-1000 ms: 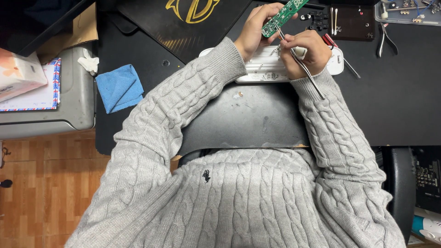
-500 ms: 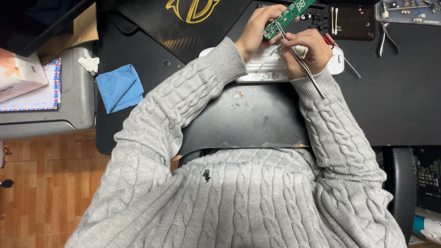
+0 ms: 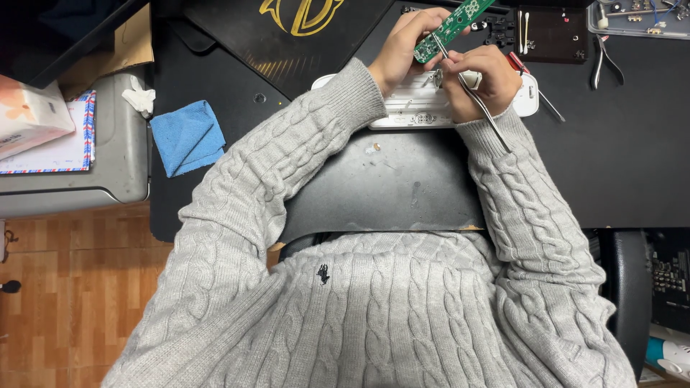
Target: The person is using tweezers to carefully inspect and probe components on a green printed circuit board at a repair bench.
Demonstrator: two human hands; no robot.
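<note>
Above the white casing (image 3: 420, 108), your left hand (image 3: 399, 52) grips the green circuit board (image 3: 453, 27) while your right hand (image 3: 483, 72) pinches tweezers (image 3: 471, 93) against it.

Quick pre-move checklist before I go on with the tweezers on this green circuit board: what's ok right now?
1. Left hand grips the narrow green circuit board: ok.
2. Right hand holds the thin metal tweezers: ok.
3. Tweezer tips meet the board's lower end: ok.
4. Whether the tips grip any part: cannot tell.
5. White plastic casing lies flat on the black mat under both hands: ok.
6. Red-handled screwdriver lies close beside the right hand: not ok.
</note>
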